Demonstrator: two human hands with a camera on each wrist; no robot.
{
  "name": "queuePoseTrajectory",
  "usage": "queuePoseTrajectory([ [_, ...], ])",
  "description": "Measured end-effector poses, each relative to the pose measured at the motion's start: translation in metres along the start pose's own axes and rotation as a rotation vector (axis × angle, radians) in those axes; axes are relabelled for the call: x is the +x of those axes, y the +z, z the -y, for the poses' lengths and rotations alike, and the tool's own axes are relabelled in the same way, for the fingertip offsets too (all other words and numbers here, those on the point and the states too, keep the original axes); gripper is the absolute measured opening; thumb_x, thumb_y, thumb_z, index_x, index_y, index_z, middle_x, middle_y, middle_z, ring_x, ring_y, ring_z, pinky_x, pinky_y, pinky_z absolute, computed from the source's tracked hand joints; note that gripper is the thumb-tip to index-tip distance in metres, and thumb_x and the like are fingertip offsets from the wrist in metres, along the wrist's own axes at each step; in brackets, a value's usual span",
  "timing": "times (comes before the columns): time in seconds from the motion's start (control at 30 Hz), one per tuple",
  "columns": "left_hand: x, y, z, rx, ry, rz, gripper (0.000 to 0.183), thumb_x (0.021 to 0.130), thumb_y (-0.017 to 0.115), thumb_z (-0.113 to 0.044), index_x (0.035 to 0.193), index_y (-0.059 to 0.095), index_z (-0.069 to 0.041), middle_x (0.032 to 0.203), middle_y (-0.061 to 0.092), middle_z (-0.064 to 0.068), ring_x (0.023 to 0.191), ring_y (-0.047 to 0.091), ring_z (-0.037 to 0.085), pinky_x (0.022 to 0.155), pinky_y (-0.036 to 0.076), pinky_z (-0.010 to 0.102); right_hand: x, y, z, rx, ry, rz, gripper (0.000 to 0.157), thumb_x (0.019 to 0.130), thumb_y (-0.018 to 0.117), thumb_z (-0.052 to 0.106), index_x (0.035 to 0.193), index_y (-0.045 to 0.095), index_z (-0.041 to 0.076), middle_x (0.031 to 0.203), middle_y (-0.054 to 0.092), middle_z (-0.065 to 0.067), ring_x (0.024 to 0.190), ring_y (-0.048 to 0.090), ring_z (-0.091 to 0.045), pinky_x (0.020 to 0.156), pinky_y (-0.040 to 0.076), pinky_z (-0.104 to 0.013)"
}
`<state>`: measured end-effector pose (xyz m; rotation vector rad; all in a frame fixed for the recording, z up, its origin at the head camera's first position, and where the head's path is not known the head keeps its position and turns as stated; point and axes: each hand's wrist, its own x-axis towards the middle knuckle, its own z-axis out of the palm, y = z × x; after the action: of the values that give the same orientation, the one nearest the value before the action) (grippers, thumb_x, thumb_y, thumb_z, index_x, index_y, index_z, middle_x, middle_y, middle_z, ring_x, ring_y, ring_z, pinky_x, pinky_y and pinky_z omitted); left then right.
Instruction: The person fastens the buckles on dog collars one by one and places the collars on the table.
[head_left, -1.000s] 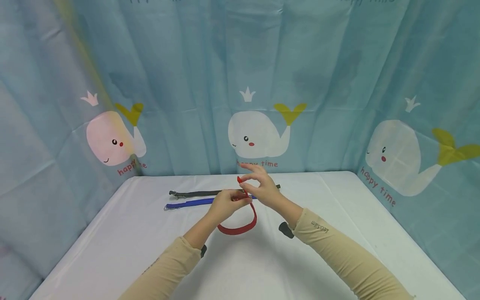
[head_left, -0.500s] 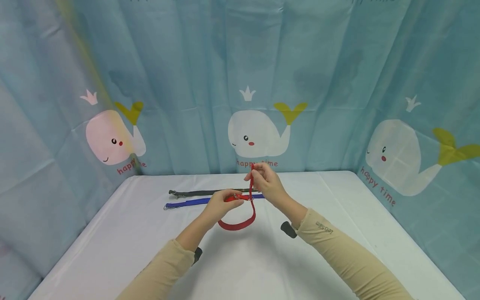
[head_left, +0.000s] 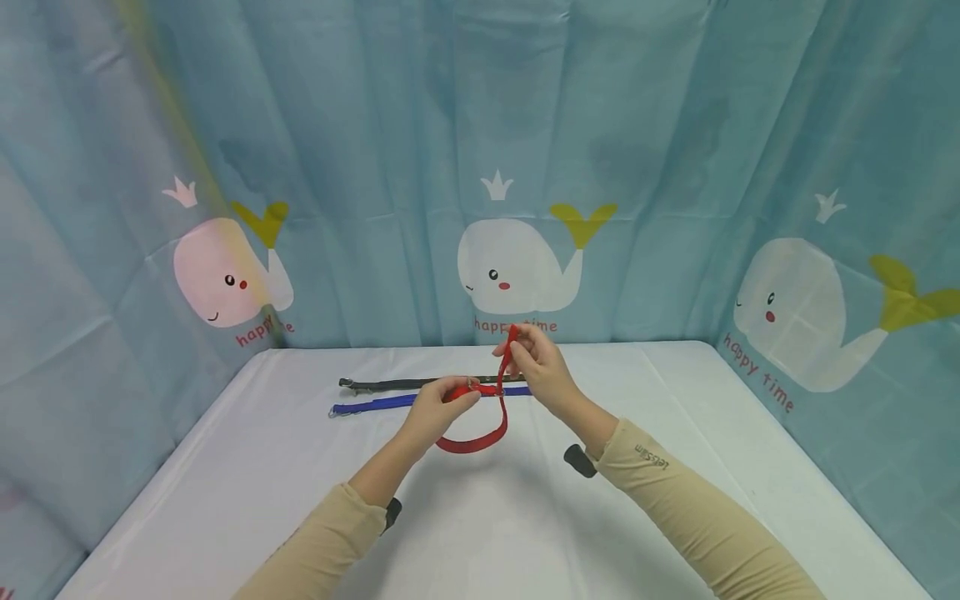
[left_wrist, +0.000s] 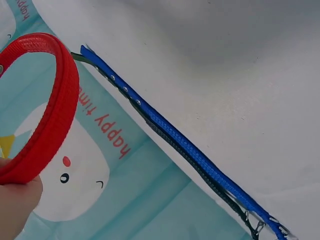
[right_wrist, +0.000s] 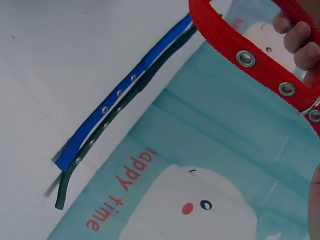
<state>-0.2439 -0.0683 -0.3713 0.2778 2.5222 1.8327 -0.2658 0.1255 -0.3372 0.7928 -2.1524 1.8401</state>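
Note:
A red collar (head_left: 471,447), a webbing strap with metal eyelets, hangs in a loop between both hands above the table. My left hand (head_left: 435,414) pinches it at the buckle end, thumb and fingers together. Higher and to the right, my right hand (head_left: 547,375) pinches the strap's free end, which stands up from the metal buckle. In the right wrist view, eyelets show along the red collar (right_wrist: 265,75), and a metal ring crosses it near one of them. The left wrist view shows the curved loop of the red collar (left_wrist: 67,100) close up.
Behind the hands, a blue collar (head_left: 375,406) and a dark green collar (head_left: 393,385) lie side by side, stretched straight, on the white table (head_left: 247,467). A light blue curtain (head_left: 390,275) with whale prints encloses the table's back and sides.
My right hand has shifted right and up, drawing the strap end out through the buckle, so more of it shows. My left hand has moved slightly left; the red loop looks smaller.

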Motion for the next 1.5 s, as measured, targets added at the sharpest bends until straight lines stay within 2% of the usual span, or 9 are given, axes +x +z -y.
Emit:
queuePoseTrajectory([
  [0.17, 0.000, -0.002, 0.001, 0.037, 0.039, -0.009, 0.034, 0.091, 0.069, -0.020, 0.121, 0.066, -0.004, 0.105, 0.067, 0.006, 0.098, 0.061, 0.024, 0.086, 0.052, 0.043, 0.000, 0.000, -0.001, -0.009, -0.009, 0.018, 0.028, 0.101, 0.043, 0.003, 0.128, 0.047, -0.006, 0.103, 0.062, -0.027, 0.080, 0.053, -0.044, 0.071, 0.052, -0.029],
  [0.37, 0.000, -0.003, -0.001, 0.088, 0.079, -0.061, 0.034, 0.090, 0.071, -0.020, 0.119, 0.066, -0.003, 0.104, 0.066, 0.008, 0.095, 0.060, 0.024, 0.080, 0.054, 0.038, 0.000, -0.003, 0.000, -0.134, -0.078, 0.055, 0.031, 0.100, 0.050, 0.004, 0.128, 0.056, -0.007, 0.096, 0.062, -0.020, 0.082, 0.057, -0.033, 0.075, 0.055, -0.036],
  [0.47, -0.001, -0.004, -0.001, 0.086, 0.113, -0.070, 0.032, 0.091, 0.070, -0.018, 0.118, 0.066, -0.002, 0.102, 0.067, 0.008, 0.093, 0.061, 0.024, 0.079, 0.053, 0.037, 0.002, -0.007, 0.002, -0.247, -0.174, 0.115, 0.030, 0.097, 0.054, -0.001, 0.126, 0.059, -0.008, 0.092, 0.062, -0.015, 0.080, 0.056, -0.026, 0.072, 0.054, -0.032],
  [0.7, -0.002, -0.008, -0.003, 0.092, 0.169, -0.063, 0.028, 0.091, 0.069, -0.015, 0.116, 0.066, -0.001, 0.099, 0.067, 0.007, 0.089, 0.061, 0.022, 0.078, 0.053, 0.036, 0.003, -0.014, 0.009, -0.622, -0.504, 0.317, 0.034, 0.086, 0.066, -0.008, 0.120, 0.065, -0.005, 0.090, 0.059, -0.010, 0.081, 0.051, -0.021, 0.065, 0.046, -0.024],
  [0.8, -0.002, -0.009, -0.005, 0.120, 0.196, -0.053, 0.026, 0.090, 0.070, -0.013, 0.113, 0.067, -0.002, 0.099, 0.067, 0.007, 0.088, 0.061, 0.021, 0.078, 0.053, 0.036, 0.003, -0.014, 0.012, -0.692, -0.581, 0.365, 0.034, 0.083, 0.071, -0.006, 0.116, 0.069, -0.002, 0.091, 0.063, -0.011, 0.084, 0.052, -0.022, 0.066, 0.047, -0.023],
  [1.07, -0.004, -0.012, -0.009, 0.168, 0.237, -0.063, 0.025, 0.090, 0.070, -0.010, 0.112, 0.067, 0.000, 0.100, 0.066, 0.009, 0.086, 0.060, 0.022, 0.077, 0.054, 0.036, 0.001, -0.010, 0.016, -0.776, -0.551, 0.360, 0.027, 0.081, 0.074, -0.005, 0.108, 0.073, -0.001, 0.090, 0.066, -0.009, 0.083, 0.056, -0.022, 0.068, 0.048, -0.021],
  [1.27, -0.005, -0.013, -0.011, 0.156, 0.240, -0.061, 0.024, 0.089, 0.070, -0.010, 0.111, 0.067, 0.001, 0.098, 0.066, 0.009, 0.084, 0.059, 0.021, 0.074, 0.051, 0.032, 0.001, -0.006, 0.012, -0.795, -0.626, 0.323, 0.026, 0.079, 0.077, -0.002, 0.105, 0.075, 0.002, 0.088, 0.069, -0.007, 0.080, 0.057, -0.021, 0.067, 0.048, -0.021],
  [1.4, -0.004, -0.012, -0.011, 0.157, 0.261, -0.051, 0.024, 0.089, 0.071, -0.010, 0.111, 0.066, 0.000, 0.099, 0.065, 0.010, 0.086, 0.059, 0.022, 0.075, 0.052, 0.033, 0.002, -0.004, 0.005, -0.738, -0.624, 0.278, 0.027, 0.080, 0.077, 0.000, 0.107, 0.074, 0.001, 0.094, 0.072, -0.006, 0.083, 0.059, -0.021, 0.070, 0.049, -0.024],
  [1.5, -0.003, -0.011, -0.011, 0.152, 0.275, -0.060, 0.024, 0.089, 0.071, -0.010, 0.111, 0.067, 0.000, 0.098, 0.065, 0.010, 0.087, 0.059, 0.023, 0.075, 0.053, 0.034, 0.002, -0.002, -0.001, -0.609, -0.542, 0.271, 0.028, 0.083, 0.073, -0.002, 0.111, 0.071, -0.001, 0.098, 0.072, -0.009, 0.087, 0.064, -0.022, 0.076, 0.052, -0.024],
])
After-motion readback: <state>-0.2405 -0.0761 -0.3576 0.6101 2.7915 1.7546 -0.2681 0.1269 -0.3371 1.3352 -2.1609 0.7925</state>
